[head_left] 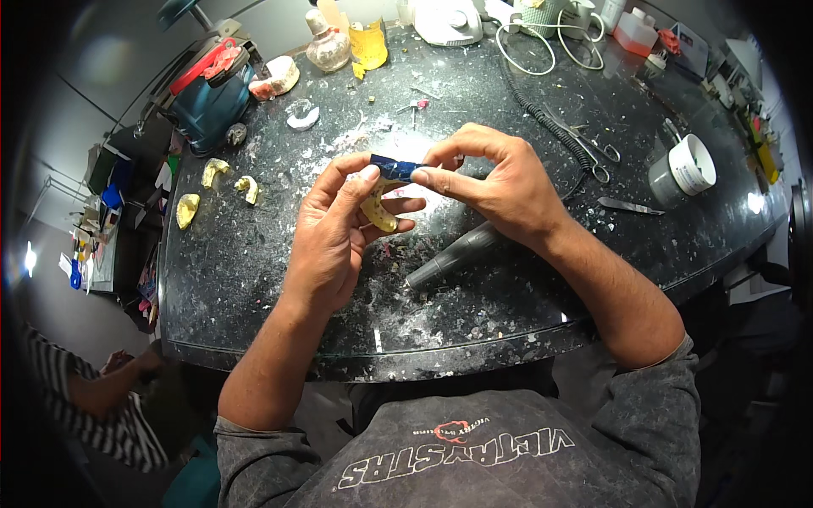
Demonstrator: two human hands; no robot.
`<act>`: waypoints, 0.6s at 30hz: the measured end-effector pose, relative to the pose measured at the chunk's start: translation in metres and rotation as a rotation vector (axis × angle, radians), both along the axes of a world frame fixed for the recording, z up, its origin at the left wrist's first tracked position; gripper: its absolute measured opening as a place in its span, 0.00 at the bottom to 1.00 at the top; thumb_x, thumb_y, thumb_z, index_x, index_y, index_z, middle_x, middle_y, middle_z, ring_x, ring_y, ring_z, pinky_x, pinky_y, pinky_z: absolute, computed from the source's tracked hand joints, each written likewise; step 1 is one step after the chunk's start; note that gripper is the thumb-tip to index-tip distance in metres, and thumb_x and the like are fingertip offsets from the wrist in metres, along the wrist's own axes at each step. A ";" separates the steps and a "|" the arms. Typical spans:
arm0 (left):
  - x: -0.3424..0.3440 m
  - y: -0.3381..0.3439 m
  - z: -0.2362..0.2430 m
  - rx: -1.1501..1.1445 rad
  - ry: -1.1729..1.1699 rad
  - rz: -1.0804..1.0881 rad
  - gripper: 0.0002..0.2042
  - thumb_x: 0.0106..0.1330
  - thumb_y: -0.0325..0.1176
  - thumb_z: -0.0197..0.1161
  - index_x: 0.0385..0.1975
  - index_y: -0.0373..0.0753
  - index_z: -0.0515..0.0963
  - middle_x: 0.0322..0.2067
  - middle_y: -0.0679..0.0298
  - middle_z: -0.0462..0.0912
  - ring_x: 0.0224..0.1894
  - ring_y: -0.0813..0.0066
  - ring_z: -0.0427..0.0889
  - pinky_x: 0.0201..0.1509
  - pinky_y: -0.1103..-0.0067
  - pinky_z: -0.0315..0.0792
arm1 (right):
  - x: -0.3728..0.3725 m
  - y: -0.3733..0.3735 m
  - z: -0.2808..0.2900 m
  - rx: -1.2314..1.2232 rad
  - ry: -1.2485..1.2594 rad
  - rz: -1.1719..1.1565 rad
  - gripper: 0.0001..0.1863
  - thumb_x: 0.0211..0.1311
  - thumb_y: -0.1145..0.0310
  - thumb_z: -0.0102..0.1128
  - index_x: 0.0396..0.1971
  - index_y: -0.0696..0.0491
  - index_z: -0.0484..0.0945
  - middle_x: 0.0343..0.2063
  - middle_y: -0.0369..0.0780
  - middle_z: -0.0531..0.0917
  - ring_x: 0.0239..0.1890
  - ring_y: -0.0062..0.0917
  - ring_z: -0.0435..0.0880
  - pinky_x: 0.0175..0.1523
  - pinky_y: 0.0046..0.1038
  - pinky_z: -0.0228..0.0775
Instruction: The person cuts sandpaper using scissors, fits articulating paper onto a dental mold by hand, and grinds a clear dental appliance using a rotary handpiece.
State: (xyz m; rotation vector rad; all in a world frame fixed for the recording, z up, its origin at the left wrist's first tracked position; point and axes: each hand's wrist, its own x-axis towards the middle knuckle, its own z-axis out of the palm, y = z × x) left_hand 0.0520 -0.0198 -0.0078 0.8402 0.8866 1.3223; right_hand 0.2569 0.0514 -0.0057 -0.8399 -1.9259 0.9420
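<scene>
My left hand (pixel 334 229) holds a pale yellow curved piece, like a dental cast (pixel 378 212), with a dark blue strip (pixel 392 169) lying across its upper end under my thumb. My right hand (pixel 500 186) pinches the right end of that strip between thumb and finger, its other fingers curled behind. Beneath my hands a dark grey handpiece (pixel 440 258) with a coiled cord (pixel 550 125) rests on the bench. Three other yellow cast pieces (pixel 187 211) lie to the left.
The dark speckled bench (pixel 246 288) holds a teal machine (pixel 199 110), a white appliance (pixel 449 21), scissors (pixel 597 148), a metal spatula (pixel 631 206) and a white tub (pixel 688 165) at the right. A person in a striped shirt (pixel 93 398) is at the lower left.
</scene>
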 end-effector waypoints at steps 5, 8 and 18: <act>0.001 0.000 0.004 -0.016 0.068 0.004 0.15 0.76 0.38 0.52 0.55 0.36 0.69 0.47 0.47 0.82 0.46 0.55 0.86 0.45 0.68 0.84 | 0.001 0.003 0.000 -0.027 0.029 0.042 0.11 0.61 0.65 0.70 0.37 0.57 0.85 0.33 0.36 0.83 0.40 0.20 0.80 0.51 0.25 0.69; 0.001 0.002 0.005 -0.043 0.033 -0.045 0.26 0.78 0.48 0.42 0.57 0.28 0.68 0.48 0.45 0.81 0.47 0.55 0.85 0.49 0.67 0.83 | 0.002 0.005 0.000 -0.044 -0.019 0.080 0.10 0.61 0.66 0.68 0.36 0.57 0.84 0.34 0.37 0.82 0.41 0.20 0.79 0.51 0.25 0.69; 0.000 0.003 0.005 -0.097 -0.016 -0.099 0.25 0.76 0.47 0.47 0.56 0.27 0.68 0.46 0.46 0.82 0.45 0.58 0.86 0.49 0.68 0.83 | 0.004 0.005 0.002 -0.007 -0.090 0.102 0.10 0.61 0.66 0.68 0.34 0.58 0.82 0.32 0.36 0.81 0.39 0.20 0.79 0.50 0.25 0.70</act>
